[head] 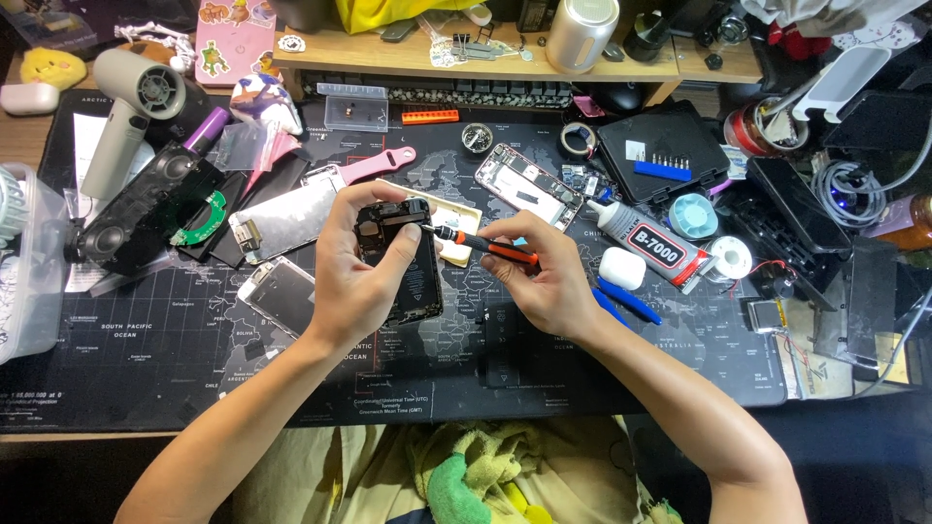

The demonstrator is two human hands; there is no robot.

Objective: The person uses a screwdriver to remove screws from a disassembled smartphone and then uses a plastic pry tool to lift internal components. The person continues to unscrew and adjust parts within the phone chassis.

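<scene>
Head view, left hand (357, 281) gripping opened phone (403, 260), right hand (549, 277) on screwdriver (482, 245), glue tube (649, 242) nearby

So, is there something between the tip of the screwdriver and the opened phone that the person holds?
Nothing visible. The right hand holds the orange and black screwdriver, and its tip reaches the upper edge of the opened phone, which the left hand grips. The left thumb lies just below the tip, not across it.

Single head cam, looks steeply down from above the person's chest, facing forward over the mat (146, 359) toward the shelf (388, 53). Close range: both forearms fill the lower frame. No second view.
</scene>
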